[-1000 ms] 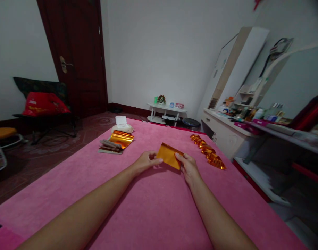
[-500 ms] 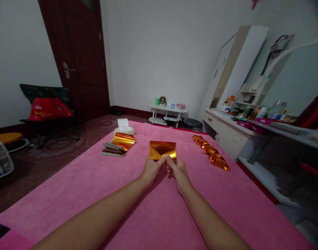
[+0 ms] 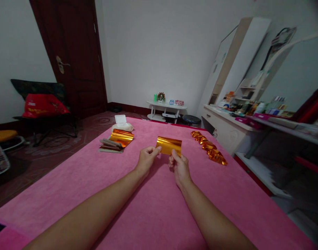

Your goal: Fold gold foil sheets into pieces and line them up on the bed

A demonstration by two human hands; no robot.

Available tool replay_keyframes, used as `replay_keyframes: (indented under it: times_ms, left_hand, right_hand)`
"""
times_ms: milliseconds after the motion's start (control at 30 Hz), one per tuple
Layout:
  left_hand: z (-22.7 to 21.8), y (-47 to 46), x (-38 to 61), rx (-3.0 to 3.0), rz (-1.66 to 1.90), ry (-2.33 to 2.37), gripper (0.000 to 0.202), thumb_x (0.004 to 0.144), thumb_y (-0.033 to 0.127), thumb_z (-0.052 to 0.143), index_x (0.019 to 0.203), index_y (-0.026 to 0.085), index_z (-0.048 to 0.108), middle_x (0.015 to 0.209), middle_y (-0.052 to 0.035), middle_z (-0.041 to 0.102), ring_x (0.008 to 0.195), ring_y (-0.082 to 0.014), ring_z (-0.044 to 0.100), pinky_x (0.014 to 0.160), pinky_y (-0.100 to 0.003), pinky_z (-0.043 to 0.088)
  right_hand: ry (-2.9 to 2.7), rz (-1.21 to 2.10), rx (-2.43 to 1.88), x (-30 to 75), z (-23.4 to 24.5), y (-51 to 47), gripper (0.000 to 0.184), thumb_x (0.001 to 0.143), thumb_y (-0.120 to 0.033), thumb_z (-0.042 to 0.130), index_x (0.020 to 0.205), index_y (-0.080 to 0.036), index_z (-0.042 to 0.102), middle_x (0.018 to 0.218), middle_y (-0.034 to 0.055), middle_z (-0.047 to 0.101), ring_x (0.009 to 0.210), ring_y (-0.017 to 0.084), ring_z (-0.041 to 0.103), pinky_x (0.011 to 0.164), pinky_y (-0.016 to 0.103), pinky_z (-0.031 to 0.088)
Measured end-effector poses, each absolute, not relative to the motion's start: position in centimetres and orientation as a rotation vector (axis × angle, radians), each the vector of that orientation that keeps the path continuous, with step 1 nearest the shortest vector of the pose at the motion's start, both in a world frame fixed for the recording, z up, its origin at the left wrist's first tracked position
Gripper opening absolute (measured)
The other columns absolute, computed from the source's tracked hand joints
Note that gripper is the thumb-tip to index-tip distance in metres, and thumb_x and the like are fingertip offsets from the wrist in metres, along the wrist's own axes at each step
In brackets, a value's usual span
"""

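Note:
A shiny gold foil sheet is held up above the pink cloth. My left hand pinches its lower left corner between thumb and fingers. My right hand grips the lower right edge, thumb in front and the other fingers curled. To the left lies a stack of gold foil sheets, with greyish-brown folded pieces beside it. A row of folded gold foil pieces runs along the right side of the cloth.
Pink cloth covers the table. At its far left sits a white wipes pack with a raised lid. A dressing table crowded with bottles stands to the right; a low white table is by the wall.
My hands have moved apart, from together at the sheet's lower middle to its two sides. The foil sheet has shifted slightly right and tilted. The whole view has turned a little.

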State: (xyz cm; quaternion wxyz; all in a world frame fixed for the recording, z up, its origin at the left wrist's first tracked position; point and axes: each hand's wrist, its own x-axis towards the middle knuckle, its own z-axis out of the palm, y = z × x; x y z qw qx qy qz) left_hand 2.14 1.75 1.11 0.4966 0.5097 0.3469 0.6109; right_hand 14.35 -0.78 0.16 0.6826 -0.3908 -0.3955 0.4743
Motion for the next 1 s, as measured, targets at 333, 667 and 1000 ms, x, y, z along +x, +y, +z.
replay_keyframes:
  times_ms: [333, 667, 1000]
  left_hand:
    - [0.7, 1.7, 1.8, 1.313, 1.162, 0.676, 0.042, 0.079, 0.05, 0.058, 0.058, 0.014, 0.051, 0.044, 0.0064, 0.038, 0.041, -0.0055, 0.029, 0.043, -0.021, 0.019]
    - [1.1, 0.3, 3.2, 1.313, 1.149, 0.586, 0.045, 0.078, 0.053, 0.057, 0.058, 0.014, 0.055, 0.05, 0.0004, 0.052, 0.043, -0.0086, 0.045, 0.044, -0.021, 0.027]
    - [1.1, 2.1, 1.3, 1.36, 1.353, 0.815, 0.043, 0.075, 0.05, 0.06, 0.053, 0.014, 0.052, 0.042, 0.0053, 0.039, 0.041, -0.0062, 0.03, 0.044, -0.021, 0.02]
  right_hand:
    - [-0.883, 1.156, -0.755, 15.4, 0.9, -1.2, 0.041, 0.073, -0.043, 0.068, 0.049, -0.018, 0.045, 0.043, -0.0056, 0.042, 0.04, 0.007, 0.035, 0.042, 0.022, 0.028]
    - [-0.878, 1.207, -0.862, 13.2, 0.0, -1.5, 0.045, 0.069, -0.053, 0.067, 0.051, -0.018, 0.046, 0.042, -0.0071, 0.037, 0.036, 0.005, 0.028, 0.037, 0.021, 0.02]
    - [-0.64, 0.963, -0.824, 17.0, 0.2, -0.3, 0.048, 0.069, -0.052, 0.068, 0.05, -0.019, 0.039, 0.042, -0.0085, 0.034, 0.036, 0.005, 0.028, 0.036, 0.02, 0.021]
